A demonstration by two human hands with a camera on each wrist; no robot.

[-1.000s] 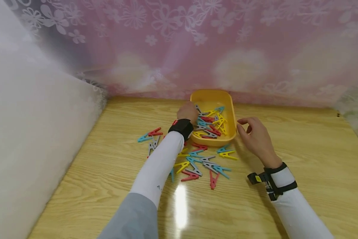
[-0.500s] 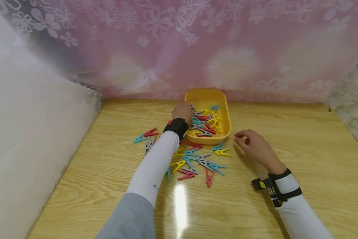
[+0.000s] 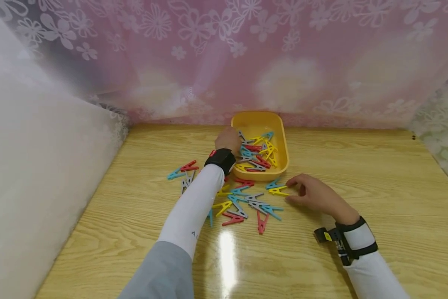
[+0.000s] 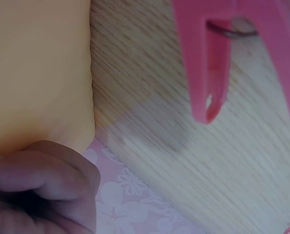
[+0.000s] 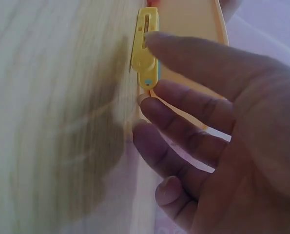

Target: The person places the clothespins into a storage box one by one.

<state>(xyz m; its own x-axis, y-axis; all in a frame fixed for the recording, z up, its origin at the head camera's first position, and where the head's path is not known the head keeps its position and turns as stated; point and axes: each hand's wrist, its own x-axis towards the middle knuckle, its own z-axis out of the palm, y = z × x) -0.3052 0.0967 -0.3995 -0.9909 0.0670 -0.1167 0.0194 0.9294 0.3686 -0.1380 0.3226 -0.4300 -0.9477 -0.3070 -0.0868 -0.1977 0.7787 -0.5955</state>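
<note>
My left hand (image 3: pixel 228 139) stays at the left rim of a yellow plastic tub (image 3: pixel 285 153), its curled fingers (image 4: pixel 47 170) gripping the wall in the left wrist view. Inside the tub lies a heap of red, blue, grey and yellow clothespins. My right hand (image 3: pixel 317 197) is low over the table, right of the tub's front corner. Its thumb and fingers are spread apart around the end of a yellow clothespin (image 3: pixel 278 190). In the right wrist view the thumb tip overlaps that yellow clothespin (image 5: pixel 145 48). Directly behind it lies a blue clothespin (image 3: pixel 274 184).
Several clothespins, among them a red one (image 3: pixel 262 222) and a grey one (image 3: pixel 254 197), are scattered on the wooden table (image 3: pixel 358 166) before the tub. Farther left lie another red clothespin (image 3: pixel 189 166) and a blue one (image 3: pixel 176 173). A pink flowered curtain (image 3: pixel 209 74) hangs behind.
My right hand has come down from beside the tub's right wall toward the front left, reaching the yellow clothespin with its fingers parting. The left hand keeps its place on the tub.
</note>
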